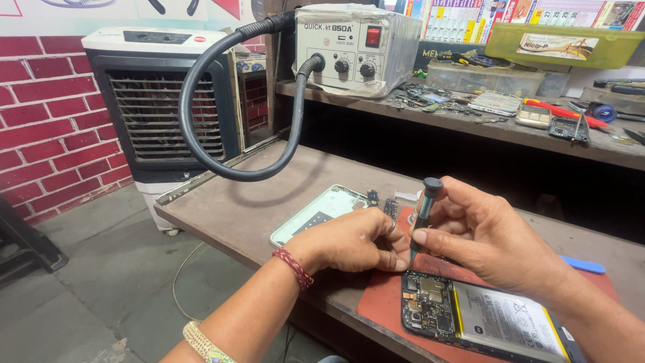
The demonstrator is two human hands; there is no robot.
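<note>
Beside the opened phone (484, 316), right hand (487, 235) grips a screwdriver (423, 208); left hand (356, 238) is clenched near the back cover (316, 212).

matt, scuffed wooden bench (255, 208) under a dull red rubbery mat (383, 302); glossy dark circuit board and paper-labelled battery in the opened phone (484, 319); smooth plastic screwdriver (423, 208); ribbed black rubber hose (195, 101); clear wrap over the painted metal station (356, 47).
</note>
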